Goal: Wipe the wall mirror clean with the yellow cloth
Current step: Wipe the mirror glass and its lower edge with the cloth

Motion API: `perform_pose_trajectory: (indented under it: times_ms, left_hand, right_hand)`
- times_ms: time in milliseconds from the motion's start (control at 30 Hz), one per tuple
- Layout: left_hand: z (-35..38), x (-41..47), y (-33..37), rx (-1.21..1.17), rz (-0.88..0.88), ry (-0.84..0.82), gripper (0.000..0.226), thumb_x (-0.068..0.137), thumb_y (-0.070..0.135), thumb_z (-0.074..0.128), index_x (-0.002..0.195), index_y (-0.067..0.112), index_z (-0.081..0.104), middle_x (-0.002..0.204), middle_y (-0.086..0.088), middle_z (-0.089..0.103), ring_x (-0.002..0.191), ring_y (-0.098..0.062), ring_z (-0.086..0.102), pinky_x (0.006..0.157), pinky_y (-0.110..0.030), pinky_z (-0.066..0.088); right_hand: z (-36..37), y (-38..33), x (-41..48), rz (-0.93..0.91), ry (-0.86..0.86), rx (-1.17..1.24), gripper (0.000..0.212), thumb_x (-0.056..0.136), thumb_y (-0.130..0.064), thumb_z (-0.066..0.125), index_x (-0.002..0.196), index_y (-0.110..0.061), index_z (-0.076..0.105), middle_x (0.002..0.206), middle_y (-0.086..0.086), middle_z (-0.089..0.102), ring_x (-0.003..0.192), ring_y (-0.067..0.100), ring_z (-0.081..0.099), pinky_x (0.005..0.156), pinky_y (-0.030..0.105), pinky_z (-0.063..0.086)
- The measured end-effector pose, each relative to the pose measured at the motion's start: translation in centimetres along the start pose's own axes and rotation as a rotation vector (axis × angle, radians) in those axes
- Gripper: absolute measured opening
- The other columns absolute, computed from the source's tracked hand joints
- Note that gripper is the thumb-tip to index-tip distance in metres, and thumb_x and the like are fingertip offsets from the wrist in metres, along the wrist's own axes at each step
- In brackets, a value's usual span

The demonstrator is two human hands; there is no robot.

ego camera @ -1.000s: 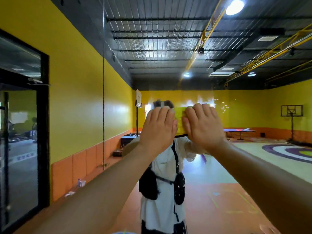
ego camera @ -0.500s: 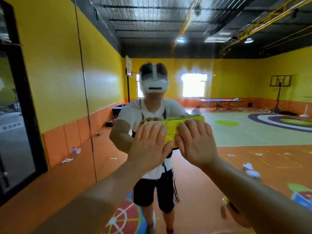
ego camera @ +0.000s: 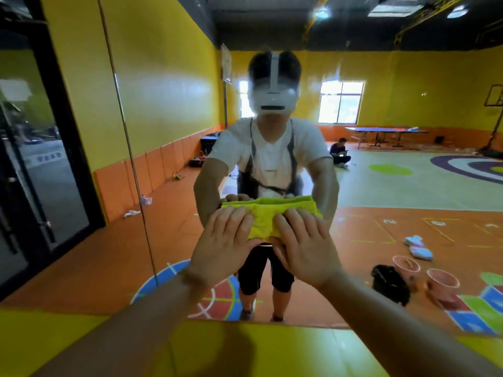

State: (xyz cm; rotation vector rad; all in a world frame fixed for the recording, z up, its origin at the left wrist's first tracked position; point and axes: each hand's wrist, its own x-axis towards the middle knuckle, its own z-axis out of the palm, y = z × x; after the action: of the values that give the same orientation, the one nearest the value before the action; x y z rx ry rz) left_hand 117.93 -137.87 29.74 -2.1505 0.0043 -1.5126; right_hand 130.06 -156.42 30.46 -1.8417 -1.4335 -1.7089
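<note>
— What's nearest me?

— Your forearms, reaching over the yellow ledge [ego camera: 245, 346] below the mirror [ego camera: 381, 191]. Your left hand [ego camera: 223, 248] and right hand [ego camera: 302, 251] lie flat side by side, fingers straight and slightly spread, pressing rather than gripping.

— And the cloth?

— The yellow cloth [ego camera: 265, 221] is pinned against the mirror under your fingertips, folded into a band. Its long axis runs level, left to right, spanning both hands. Your thumbs sit along its lower edge.

— Beyond it?

— In the mirror, your reflection meets the cloth with its own hands. Two pink buckets [ego camera: 442, 280] show low to the cloth's right.
</note>
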Motion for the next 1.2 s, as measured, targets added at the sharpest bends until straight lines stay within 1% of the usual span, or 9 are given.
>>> perform_pose_trajectory:
  times_ms: [133,300,400,567,800,900,1033,1133,1200]
  left_hand:
    - [0.6,-2.8,1.1,-0.006,0.008,-0.017,0.059,0.099,0.054,0.058,0.129,0.004,0.048,0.131,-0.015,0.048,0.119,-0.036,0.05,0.109,-0.049,0.041]
    - [1.8,-9.0,3.8,-0.046,0.017,-0.026,0.058,0.099,0.053,0.06,0.128,0.004,0.052,0.128,-0.016,0.058,0.116,-0.037,0.054,0.104,-0.049,0.046]
    - [2.7,-13.1,5.4,-0.073,0.01,-0.039,0.056,0.099,0.051,0.061,0.129,0.005,0.051,0.131,-0.014,0.051,0.118,-0.036,0.052,0.105,-0.049,0.045]
    - [3.7,-21.3,8.7,-0.123,-0.009,-0.06,0.052,0.097,0.045,0.067,0.128,0.005,0.057,0.129,-0.015,0.061,0.118,-0.037,0.058,0.107,-0.047,0.044]
    - [6.0,-33.4,13.6,-0.278,-0.015,-0.209,0.043,0.097,0.033,0.067,0.13,0.009,0.055,0.13,-0.009,0.06,0.12,-0.03,0.05,0.108,-0.044,0.038]
    - [7.0,-37.6,15.5,-0.287,-0.007,-0.241,0.041,0.093,0.027,0.072,0.126,0.008,0.056,0.121,-0.009,0.062,0.109,-0.03,0.051,0.099,-0.043,0.042]
    - [8.2,-41.6,18.2,-0.252,-0.002,-0.332,0.037,0.08,0.019,0.077,0.11,0.012,0.058,0.091,-0.008,0.057,0.083,-0.029,0.045,0.075,-0.041,0.039]
    - [8.9,-44.0,19.6,-0.287,-0.007,-0.351,0.017,0.087,0.012,0.074,0.103,0.011,0.065,0.081,-0.007,0.055,0.077,-0.028,0.045,0.07,-0.042,0.042]
    - [9.0,-44.4,19.9,-0.329,-0.071,-0.373,0.014,0.092,0.009,0.07,0.104,0.011,0.065,0.082,-0.008,0.055,0.076,-0.029,0.048,0.068,-0.044,0.046]
  right_hand:
    - [0.5,-1.6,-2.8,0.018,0.01,0.014,0.045,0.098,-0.035,0.064,0.132,-0.007,0.055,0.126,0.016,0.057,0.111,0.038,0.056,0.093,0.047,0.044]
    - [1.9,-4.1,-8.9,-0.034,-0.04,0.036,0.041,0.103,-0.033,0.055,0.134,-0.006,0.054,0.128,0.017,0.056,0.113,0.038,0.055,0.094,0.047,0.042]
    - [3.2,-6.3,-12.8,-0.027,-0.047,0.041,0.039,0.104,-0.032,0.052,0.133,-0.006,0.054,0.127,0.017,0.056,0.113,0.038,0.055,0.094,0.047,0.042]
    - [5.4,-10.8,-20.1,-0.01,-0.079,0.056,0.043,0.099,-0.03,0.063,0.133,-0.005,0.054,0.125,0.019,0.059,0.111,0.039,0.057,0.091,0.048,0.044]
    - [8.3,-16.4,-32.3,-0.047,-0.231,0.095,0.049,0.091,-0.016,0.072,0.136,-0.005,0.055,0.131,0.018,0.054,0.113,0.037,0.052,0.094,0.049,0.043]
    - [9.0,-18.4,-36.0,-0.044,-0.251,0.158,0.033,0.097,-0.014,0.062,0.129,-0.007,0.06,0.125,0.014,0.062,0.109,0.034,0.054,0.088,0.046,0.045]
    - [9.6,-20.7,-40.2,-0.074,-0.345,0.236,0.022,0.108,-0.017,0.044,0.115,-0.011,0.064,0.119,0.008,0.065,0.095,0.032,0.06,0.078,0.044,0.045]
    - [9.9,-22.2,-42.3,-0.059,-0.418,0.282,0.01,0.104,-0.02,0.054,0.106,-0.014,0.061,0.107,0.005,0.065,0.084,0.03,0.059,0.07,0.043,0.045]
    - [10.1,-22.8,-42.3,-0.007,-0.439,0.289,0.009,0.101,-0.019,0.056,0.103,-0.014,0.063,0.103,0.004,0.064,0.083,0.03,0.055,0.069,0.044,0.044]
